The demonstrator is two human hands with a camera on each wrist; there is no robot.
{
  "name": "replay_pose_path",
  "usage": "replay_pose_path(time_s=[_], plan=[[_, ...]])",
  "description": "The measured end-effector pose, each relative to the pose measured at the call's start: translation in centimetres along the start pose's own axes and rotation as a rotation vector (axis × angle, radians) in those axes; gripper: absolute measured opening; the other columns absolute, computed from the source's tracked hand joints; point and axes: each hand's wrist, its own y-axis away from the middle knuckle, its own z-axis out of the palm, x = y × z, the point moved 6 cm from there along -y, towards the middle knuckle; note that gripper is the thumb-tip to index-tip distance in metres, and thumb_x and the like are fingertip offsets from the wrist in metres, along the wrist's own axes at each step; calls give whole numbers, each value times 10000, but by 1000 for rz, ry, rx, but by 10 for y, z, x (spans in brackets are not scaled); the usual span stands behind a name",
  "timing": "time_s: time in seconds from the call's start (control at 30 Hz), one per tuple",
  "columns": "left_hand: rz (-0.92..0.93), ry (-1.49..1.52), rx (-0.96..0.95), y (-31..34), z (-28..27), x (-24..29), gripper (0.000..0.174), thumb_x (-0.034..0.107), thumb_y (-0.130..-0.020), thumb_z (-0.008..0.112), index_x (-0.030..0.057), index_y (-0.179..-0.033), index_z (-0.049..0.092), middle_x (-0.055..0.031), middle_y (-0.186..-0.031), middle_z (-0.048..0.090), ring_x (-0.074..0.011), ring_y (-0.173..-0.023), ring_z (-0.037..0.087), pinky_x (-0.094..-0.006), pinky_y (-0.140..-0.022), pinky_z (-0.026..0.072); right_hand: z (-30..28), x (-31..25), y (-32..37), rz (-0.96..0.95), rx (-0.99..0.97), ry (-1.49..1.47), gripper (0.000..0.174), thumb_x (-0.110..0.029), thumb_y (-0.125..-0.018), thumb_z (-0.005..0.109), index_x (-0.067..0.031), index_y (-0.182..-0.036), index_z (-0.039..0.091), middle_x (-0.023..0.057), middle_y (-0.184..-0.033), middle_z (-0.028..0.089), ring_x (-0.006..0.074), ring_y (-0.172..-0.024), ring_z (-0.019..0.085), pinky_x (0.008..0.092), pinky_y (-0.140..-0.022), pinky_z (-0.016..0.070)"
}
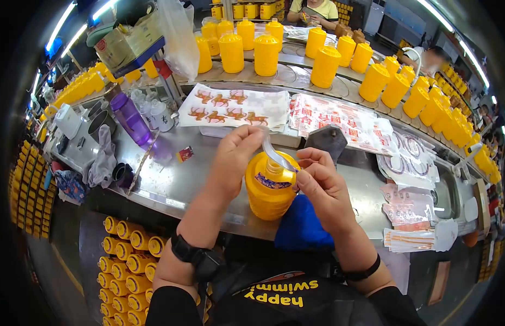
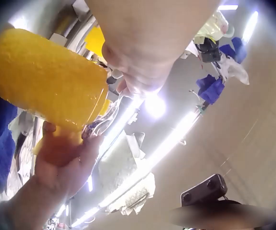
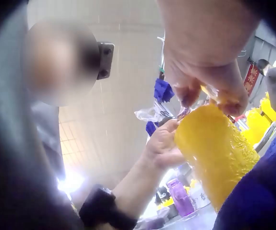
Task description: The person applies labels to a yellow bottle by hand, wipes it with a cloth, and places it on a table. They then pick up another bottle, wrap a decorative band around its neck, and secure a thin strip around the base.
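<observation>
A yellow bottle [image 1: 270, 190] with a short neck leans in front of me over a blue cloth [image 1: 304, 224], its top tipped away. A dark patterned decal [image 1: 272, 181] lies on its shoulder. My left hand [image 1: 237, 157] pinches the upper end of a curved, pale translucent strip [image 1: 272, 150] above the bottle's neck. At the shoulder's right side, my right hand [image 1: 327, 187] pinches the strip's other end between thumb and fingers. The right wrist view shows the right hand's fingertips [image 3: 231, 106] right at the bottle's end.
Sheets of horse decals [image 1: 222, 106] and red-lettered decals [image 1: 339, 122] lie behind the bottle. A purple bottle [image 1: 130, 118] stands left, a dark grey block [image 1: 325, 141] just behind. Yellow bottles [image 1: 266, 54] line the conveyor; more [image 1: 134, 266] fill a rack below left. Two people sit beyond.
</observation>
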Motion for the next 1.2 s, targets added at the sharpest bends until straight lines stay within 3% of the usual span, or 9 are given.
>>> replay_pose_path(time_s=[0.1, 0.2, 0.23, 0.33, 0.6, 0.7, 0.77, 0.9, 1.2], plan=[[218, -244, 179, 23, -9, 5, 312, 224, -963, 558, 8, -1187, 537, -79, -1160, 554, -156, -1131, 527, -295, -1006, 398, 0, 2, 0, 144, 16, -141, 214, -179, -955, 609, -19, -815, 638, 83, -1179, 470, 115, -966, 500, 238, -783, 447], [381, 4, -44, 52, 11, -2, 520, 297, -936, 607, 15, -1326, 411, -104, -1291, 470, -190, -1224, 476, -314, -1045, 384, 1, 8, 1, 158, 27, -145, 224, -181, -961, 600, -15, -815, 637, 82, -1176, 478, 111, -956, 502, 245, -797, 440], [331, -105, -81, 58, 17, -7, 699, 341, -875, 681, 34, -1391, 324, -108, -1336, 442, -203, -1253, 454, -327, -1055, 378, 2, 11, 2, 164, 30, -162, 224, -182, -962, 597, -17, -815, 634, 80, -1175, 480, 107, -954, 499, 246, -797, 437], [283, -285, -3, 61, 17, -14, 624, 218, -883, 666, 24, -1378, 339, -123, -1297, 447, -192, -1220, 468, -320, -1037, 377, 3, 14, 2, 177, 38, -197, 219, -184, -968, 586, -23, -824, 624, 73, -1175, 484, 95, -947, 492, 243, -791, 430], [127, 67, -91, 61, 15, -16, 634, 89, -843, 604, 33, -1403, 312, -118, -1324, 441, -192, -1245, 460, -326, -1085, 341, 1, 16, 8, 234, 84, -228, 156, -168, -979, 557, -41, -898, 598, 66, -1197, 479, 74, -936, 478, 226, -774, 415], [112, 70, -97, 62, 17, -14, 626, 104, -867, 586, 36, -1418, 298, -116, -1346, 433, -188, -1261, 449, -324, -1091, 333, 2, 22, 7, 250, 107, -235, 168, -210, -987, 535, -49, -1035, 543, 53, -1275, 475, -9, -750, 509, 116, -543, 372], [130, 50, -110, 62, 16, -14, 620, 115, -880, 579, 36, -1425, 293, -113, -1353, 431, -187, -1267, 444, -323, -1092, 331, 1, 18, 8, 159, 20, -146, 152, -162, -951, 592, -51, -1032, 527, 75, -1279, 436, 48, -902, 502, 196, -746, 422], [150, 54, -148, 58, 11, -18, 619, 137, -892, 587, 32, -1426, 293, -111, -1349, 435, -185, -1267, 441, -320, -1090, 332, 8, 18, 4, 42, -38, -141, 263, -104, -893, 669, -50, -1064, 476, 92, -1304, 393, 106, -1090, 511, 271, -946, 445], [179, -34, -137, 59, 16, -15, 672, 166, -865, 633, 36, -1430, 292, -121, -1317, 457, -191, -1236, 463, -326, -1073, 356, 7, 17, 1, 96, -71, -242, 309, -52, -882, 663, -59, -1092, 437, 80, -1310, 412, 132, -1168, 499, 282, -984, 436]])
